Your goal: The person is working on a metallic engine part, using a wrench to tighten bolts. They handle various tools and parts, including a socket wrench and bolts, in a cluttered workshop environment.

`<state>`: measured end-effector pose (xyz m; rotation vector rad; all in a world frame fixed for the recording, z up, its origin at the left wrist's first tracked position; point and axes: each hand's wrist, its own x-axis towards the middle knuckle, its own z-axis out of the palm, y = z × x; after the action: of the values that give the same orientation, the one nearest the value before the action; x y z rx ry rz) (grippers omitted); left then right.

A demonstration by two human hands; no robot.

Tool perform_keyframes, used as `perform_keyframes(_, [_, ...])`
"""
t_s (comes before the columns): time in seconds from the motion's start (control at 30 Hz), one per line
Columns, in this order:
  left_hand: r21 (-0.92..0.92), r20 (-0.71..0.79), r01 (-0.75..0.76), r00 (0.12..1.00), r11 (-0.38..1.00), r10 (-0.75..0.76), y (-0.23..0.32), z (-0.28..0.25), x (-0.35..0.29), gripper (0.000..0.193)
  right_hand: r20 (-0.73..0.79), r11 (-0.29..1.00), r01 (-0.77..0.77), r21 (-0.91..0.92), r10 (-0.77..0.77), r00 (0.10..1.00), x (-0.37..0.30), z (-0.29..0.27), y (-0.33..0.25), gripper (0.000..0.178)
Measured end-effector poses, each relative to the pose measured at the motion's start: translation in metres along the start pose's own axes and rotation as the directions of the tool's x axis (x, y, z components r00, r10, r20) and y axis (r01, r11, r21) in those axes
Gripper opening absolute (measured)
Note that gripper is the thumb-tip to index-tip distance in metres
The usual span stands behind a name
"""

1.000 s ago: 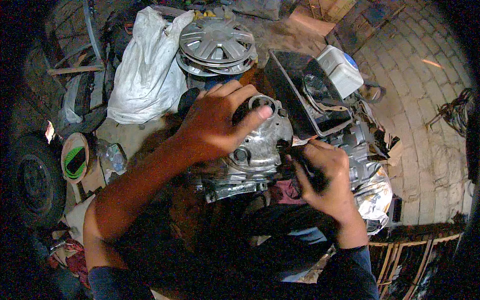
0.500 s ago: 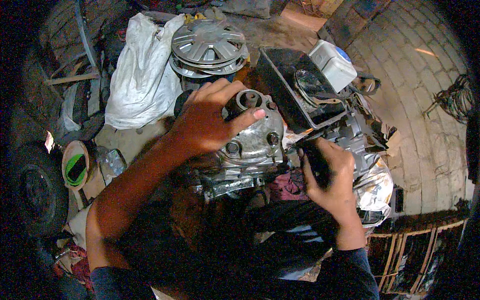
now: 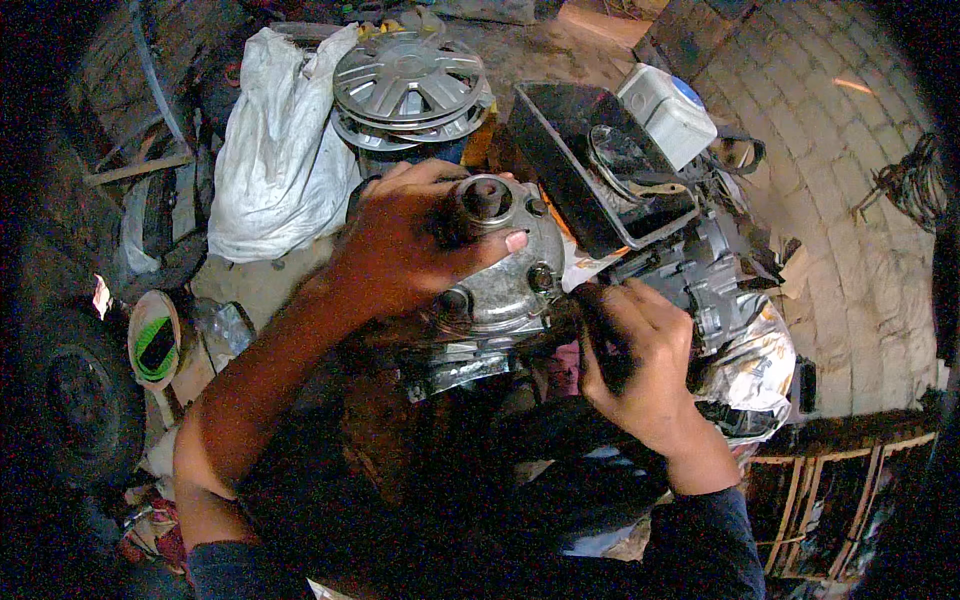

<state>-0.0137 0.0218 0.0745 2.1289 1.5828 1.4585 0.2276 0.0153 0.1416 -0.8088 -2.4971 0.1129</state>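
Held in front of me is a grey metal gearbox housing [image 3: 510, 285], with a round, hollow collar on top and bolts around its face. My left hand [image 3: 410, 235] is wrapped over its upper left side, thumb lying across the face below the collar. At the housing's lower right edge, my right hand [image 3: 645, 355] is closed, fingers curled and their tips against or just beside the metal. Shadow and the fingers themselves hide whatever may be in that grip. The underside of the housing is dark.
Behind the housing are stacked silver wheel covers [image 3: 410, 85] and a white sack [image 3: 275, 150]. A black tray [image 3: 560, 165] with a round part inside stands beyond my right hand, next to a white container [image 3: 668, 115]. More metal casing [image 3: 705, 290] lies to the right; a tyre [image 3: 85, 400] is at far left.
My right hand has moved left and closer to the housing's edge, its fingers more curled. The housing has shifted slightly left under my left hand. The whole view has moved a little.
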Motion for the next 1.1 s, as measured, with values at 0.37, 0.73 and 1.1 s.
perform_keyframes(0.37, [0.034, 0.032, 0.013, 0.999, 0.999, -0.015, 0.001, -0.002, 0.002, 0.047, -0.008, 0.999, 0.031, 0.040, -0.031, 1.000, -0.001, -0.001, 0.001, 0.016])
perform_keyframes(0.73, [-0.024, -0.025, -0.018, 1.000, 1.000, 0.018, 0.002, -0.001, 0.001, 0.040, -0.043, 0.997, 0.000, 0.079, 0.004, 0.999, 0.002, 0.008, 0.008, 0.007])
perform_keyframes(1.1, [-0.008, -0.038, -0.022, 0.999, 1.000, 0.022, 0.006, -0.006, 0.004, 0.036, -0.063, 0.998, 0.012, 0.055, -0.009, 0.998, -0.001, 0.007, 0.008, 0.011])
